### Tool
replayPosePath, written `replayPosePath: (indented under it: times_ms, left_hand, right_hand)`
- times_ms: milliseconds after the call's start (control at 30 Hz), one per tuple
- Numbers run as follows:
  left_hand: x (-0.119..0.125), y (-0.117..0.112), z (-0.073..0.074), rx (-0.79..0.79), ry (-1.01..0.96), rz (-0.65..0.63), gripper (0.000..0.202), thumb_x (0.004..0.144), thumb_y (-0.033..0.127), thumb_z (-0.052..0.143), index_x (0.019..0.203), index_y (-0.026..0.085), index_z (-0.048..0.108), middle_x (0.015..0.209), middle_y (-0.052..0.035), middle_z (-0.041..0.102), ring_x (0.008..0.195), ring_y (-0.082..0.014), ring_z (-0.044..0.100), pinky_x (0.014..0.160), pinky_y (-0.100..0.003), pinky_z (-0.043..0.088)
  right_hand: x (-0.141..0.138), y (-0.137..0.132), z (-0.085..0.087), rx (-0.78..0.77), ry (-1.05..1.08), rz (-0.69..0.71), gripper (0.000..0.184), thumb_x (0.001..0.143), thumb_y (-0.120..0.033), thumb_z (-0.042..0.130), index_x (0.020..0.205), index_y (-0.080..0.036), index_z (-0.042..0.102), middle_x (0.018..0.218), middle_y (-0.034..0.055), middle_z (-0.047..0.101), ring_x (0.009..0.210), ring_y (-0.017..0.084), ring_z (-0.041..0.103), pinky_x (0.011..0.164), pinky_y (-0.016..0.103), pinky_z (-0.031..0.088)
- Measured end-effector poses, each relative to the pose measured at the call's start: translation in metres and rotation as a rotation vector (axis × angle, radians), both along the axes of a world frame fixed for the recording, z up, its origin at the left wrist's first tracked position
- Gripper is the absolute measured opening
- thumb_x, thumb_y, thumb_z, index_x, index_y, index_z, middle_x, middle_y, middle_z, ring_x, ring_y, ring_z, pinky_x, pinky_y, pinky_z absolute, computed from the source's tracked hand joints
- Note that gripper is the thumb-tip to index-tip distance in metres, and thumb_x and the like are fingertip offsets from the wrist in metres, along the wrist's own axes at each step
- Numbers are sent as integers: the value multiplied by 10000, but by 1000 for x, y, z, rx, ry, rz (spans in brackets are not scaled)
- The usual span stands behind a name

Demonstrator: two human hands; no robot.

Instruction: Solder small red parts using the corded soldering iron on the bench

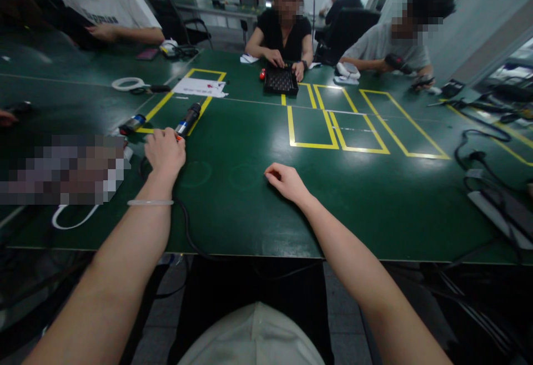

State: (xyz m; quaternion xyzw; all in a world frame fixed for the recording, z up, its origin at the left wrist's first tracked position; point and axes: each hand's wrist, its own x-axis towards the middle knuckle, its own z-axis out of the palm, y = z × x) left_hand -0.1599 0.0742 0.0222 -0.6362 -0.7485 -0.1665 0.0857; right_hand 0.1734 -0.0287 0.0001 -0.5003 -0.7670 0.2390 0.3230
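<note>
My left hand [165,151] is closed over the rear end of a dark, cylindrical tool with a blue-silver band and an orange part; it looks like an electric screwdriver [189,118]. The tool lies at the right side of a yellow taped frame [156,111], its black front pointing away from me. A black cable [188,226] runs from near my left wrist to the table's front edge. My right hand [285,181] rests on the green table [250,215] with curled fingers and thumb against forefinger; nothing shows in it.
Left of my hand lie a small black-blue object [132,124], a white ring with a dark handle [129,84] and a bag strap [75,226]. Paper [197,87] lies ahead. A person opposite works at a black tray [281,81]. Cables and a power strip [499,209] lie right.
</note>
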Motion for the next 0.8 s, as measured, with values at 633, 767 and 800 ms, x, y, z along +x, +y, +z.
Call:
replayPosePath:
  times_ms: [633,767,800]
  left_hand:
    - [2,-2,1,-2,-16,9,400,956,346,452,1238,83,557,1298,-227,548,1155,-349,488,937,-473,399]
    - [3,-1,1,-1,-27,6,408,958,334,438,1244,66,548,1300,-245,541,1158,-344,473,941,-474,392]
    - [3,-1,1,0,-33,6,407,958,333,438,1245,65,544,1304,-246,539,1163,-343,469,946,-476,391]
  right_hand:
    - [-3,-6,3,79,-382,97,335,948,-247,583,1270,-178,648,1393,136,580,1272,293,512,1060,473,418]
    - [-2,-6,3,80,-386,102,332,952,-260,586,1270,-188,651,1391,133,582,1274,290,512,1050,471,426]
    - [-2,-5,2,83,-386,102,330,953,-263,584,1269,-193,652,1390,131,581,1273,288,511,1047,469,428]
